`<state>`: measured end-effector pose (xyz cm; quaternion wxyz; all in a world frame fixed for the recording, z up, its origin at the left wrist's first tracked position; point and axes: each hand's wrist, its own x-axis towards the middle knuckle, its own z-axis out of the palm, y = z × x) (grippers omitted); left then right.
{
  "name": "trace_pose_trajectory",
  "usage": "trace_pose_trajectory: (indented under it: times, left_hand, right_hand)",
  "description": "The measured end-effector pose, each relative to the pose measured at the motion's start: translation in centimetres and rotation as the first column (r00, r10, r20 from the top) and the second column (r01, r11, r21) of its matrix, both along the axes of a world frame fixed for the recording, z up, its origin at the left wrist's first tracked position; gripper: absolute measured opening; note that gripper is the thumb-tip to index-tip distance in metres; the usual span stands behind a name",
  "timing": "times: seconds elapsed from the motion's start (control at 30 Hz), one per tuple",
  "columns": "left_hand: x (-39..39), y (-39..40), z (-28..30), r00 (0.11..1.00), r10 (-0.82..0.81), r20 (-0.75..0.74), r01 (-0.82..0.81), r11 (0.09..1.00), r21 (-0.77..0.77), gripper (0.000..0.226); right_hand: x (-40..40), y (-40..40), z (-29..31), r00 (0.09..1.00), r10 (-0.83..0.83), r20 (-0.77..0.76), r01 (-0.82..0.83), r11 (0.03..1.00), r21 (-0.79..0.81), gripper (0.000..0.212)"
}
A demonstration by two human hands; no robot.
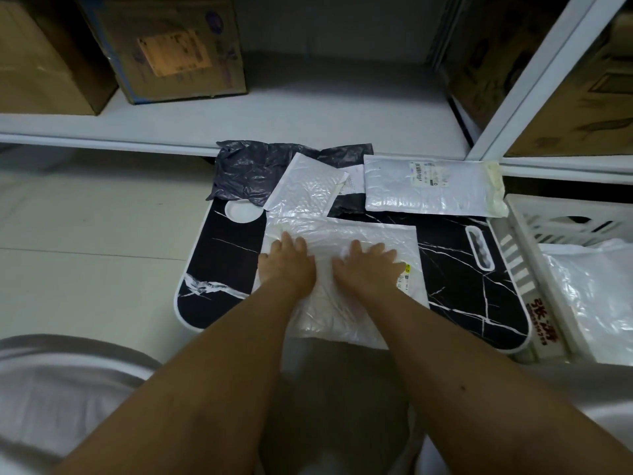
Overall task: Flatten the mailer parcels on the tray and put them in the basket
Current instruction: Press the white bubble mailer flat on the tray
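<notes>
I'm looking down at both palms lying flat on a large white crinkled bubble mailer point(342, 286), which is sitting at the middle of the black marble-patterned tray with a white rim point(472, 279) on the pale tiled floor point(85, 252). My left hand point(286, 265) is pressing on the mailer's left half, fingers straight and spread, gripping nothing. My right hand point(368, 269) is pressing just beside it, fingers also splayed flat, wide and holding nothing. The mailer's near edge is overhanging the tray's front rim.

At the tray's far side, a smaller white bubble mailer point(303, 188) is lying tilted, overlapping a wrinkled dark grey plastic bag point(246, 169). To its right, a rectangular glossy white padded mailer with a printed label point(431, 186) is resting flat, its taped end pointing right.

The white slotted plastic basket point(520, 272) is standing just beside the tray's right end, with shiny white mailers point(589, 289) lying inside. Brown cardboard boxes point(164, 49) are sitting on the white shelf point(308, 108) beyond.
</notes>
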<state>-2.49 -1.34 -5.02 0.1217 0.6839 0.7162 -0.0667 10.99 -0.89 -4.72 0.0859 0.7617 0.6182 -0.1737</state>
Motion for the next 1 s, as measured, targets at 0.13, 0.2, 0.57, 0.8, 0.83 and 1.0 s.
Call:
trace_pose_trajectory:
  times: [0.13, 0.2, 0.57, 0.8, 0.83, 1.0]
  left_hand:
    - [0.5, -1.4, 0.6, 0.975, 0.219, 0.036, -0.22, 0.975, 0.026, 0.059]
    - [0.4, -2.1, 1.0, 0.94, 0.337, 0.057, -0.338, 0.941, 0.008, 0.061]
    - [-0.2, -4.4, 3.0, 0.847, 0.517, 0.125, -0.498, 0.853, -0.156, 0.064]
    - [-0.1, -4.9, 3.9, 0.84, 0.516, 0.166, -0.5, 0.856, -0.133, 0.064]
    - [-0.2, -5.0, 4.2, 0.84, 0.512, 0.18, -0.499, 0.859, -0.115, 0.061]
    - [-0.8, -5.4, 6.0, 0.864, 0.438, 0.248, -0.454, 0.891, 0.01, 0.039]
  right_hand:
    - [2.4, -1.5, 1.1, 0.997, -0.057, 0.054, 0.051, 0.993, 0.102, 0.059]
    - [3.6, -2.4, 1.9, 0.993, -0.095, 0.063, 0.086, 0.987, 0.134, 0.053]
    - [5.7, -6.0, 2.9, 0.878, -0.453, -0.157, 0.457, 0.889, -0.009, 0.06]
    - [4.9, -6.4, 4.4, 0.938, -0.324, -0.119, 0.331, 0.942, 0.044, 0.052]
    - [4.8, -6.5, 4.9, 0.95, -0.292, -0.106, 0.3, 0.952, 0.062, 0.048]
    - [4.1, -6.3, 7.2, 0.98, -0.197, -0.012, 0.197, 0.973, 0.118, 0.03]
